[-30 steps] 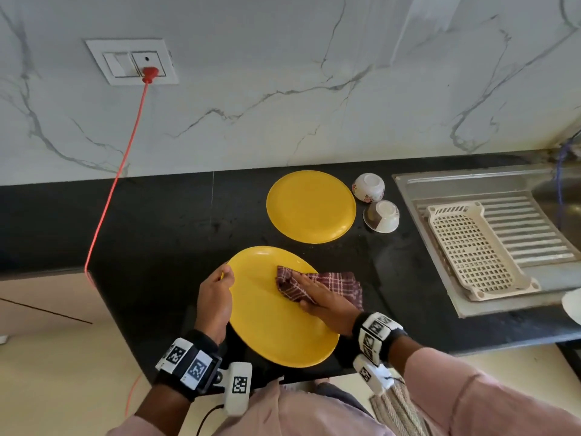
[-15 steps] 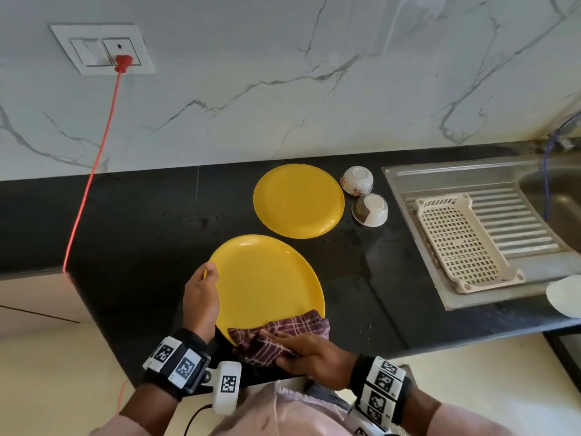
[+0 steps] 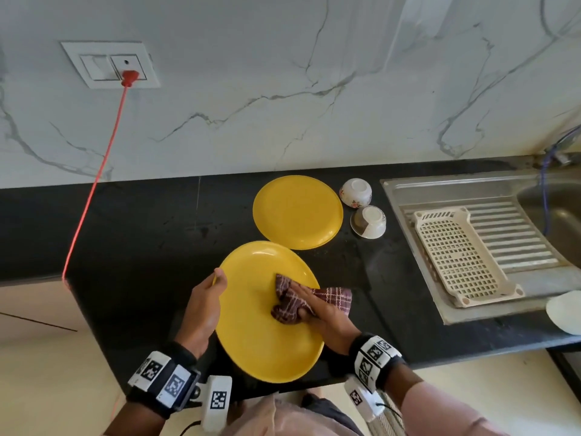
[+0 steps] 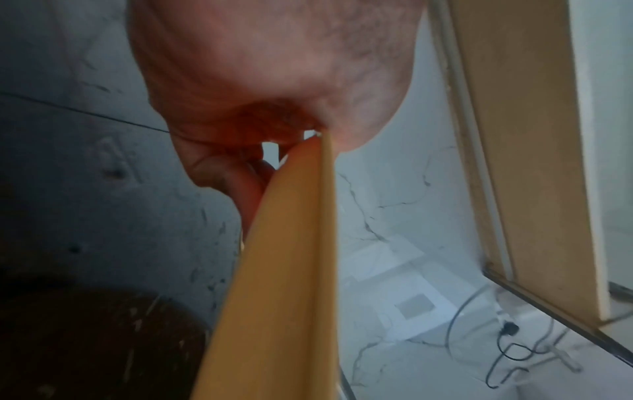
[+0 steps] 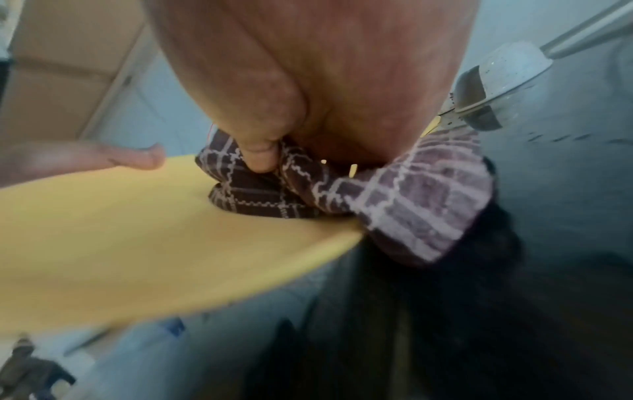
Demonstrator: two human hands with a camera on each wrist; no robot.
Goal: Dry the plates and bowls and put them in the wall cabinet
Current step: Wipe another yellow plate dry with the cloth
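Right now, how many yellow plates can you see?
2. One round yellow plastic plate is held at its rim by the left hand; the other yellow plate lies on the black counter behind it.

The black stone counter [image 3: 132, 234] carries a second yellow plate [image 3: 297, 212] lying flat just beyond the fingertips. Two upturned white bowls [image 3: 356, 192] [image 3: 368, 221] sit to its right. Further right of the fingers, a steel drainboard [image 3: 518, 278] bears a cream perforated tray [image 3: 456, 256].
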